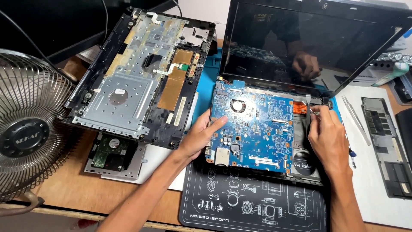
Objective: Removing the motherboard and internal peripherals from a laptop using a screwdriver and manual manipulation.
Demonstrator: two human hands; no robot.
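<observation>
A blue motherboard (pixel 253 129) lies in an opened laptop base (pixel 307 169) with its dark screen (pixel 300 43) tilted up behind. My left hand (pixel 204 135) rests against the board's left edge, thumb on top and fingers at the side. At the board's right edge my right hand (pixel 328 135) pinches a small part or connector near the hinge; what it grips is too small to tell. The laptop sits partly on a black repair mat (pixel 253 206) printed with white drawings.
The laptop's upturned top cover (pixel 141 73) lies to the left, over a hard drive (pixel 112 155). A metal desk fan (pixel 30 129) stands at far left. Tweezers (pixel 356 119) and a black access cover (pixel 386 146) lie on white paper at right.
</observation>
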